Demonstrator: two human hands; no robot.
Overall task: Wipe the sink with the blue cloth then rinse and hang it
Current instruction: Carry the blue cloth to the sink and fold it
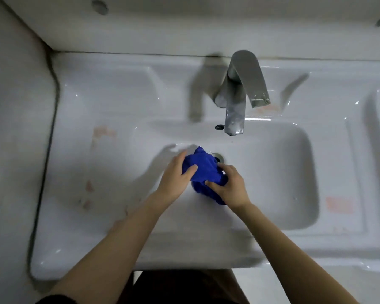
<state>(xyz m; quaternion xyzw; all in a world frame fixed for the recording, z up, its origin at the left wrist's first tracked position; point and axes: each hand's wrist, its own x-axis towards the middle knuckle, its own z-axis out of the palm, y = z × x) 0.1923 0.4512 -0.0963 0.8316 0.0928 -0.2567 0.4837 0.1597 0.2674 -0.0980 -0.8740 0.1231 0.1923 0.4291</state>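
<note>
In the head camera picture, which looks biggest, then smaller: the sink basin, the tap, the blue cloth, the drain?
1. sink basin
2. tap, though it is nearer the camera
3. blue cloth
4. drain, partly covered

The faucet point(236, 95) is arching over the back of the sink point(294, 172), its spout hanging above the basin near the drain point(218, 156). The basin's right half is lying open; both hands point(206, 178) are crowding the middle.

Blue cloth point(203, 170); white sink point(272, 172); grey faucet point(239, 88).
</note>
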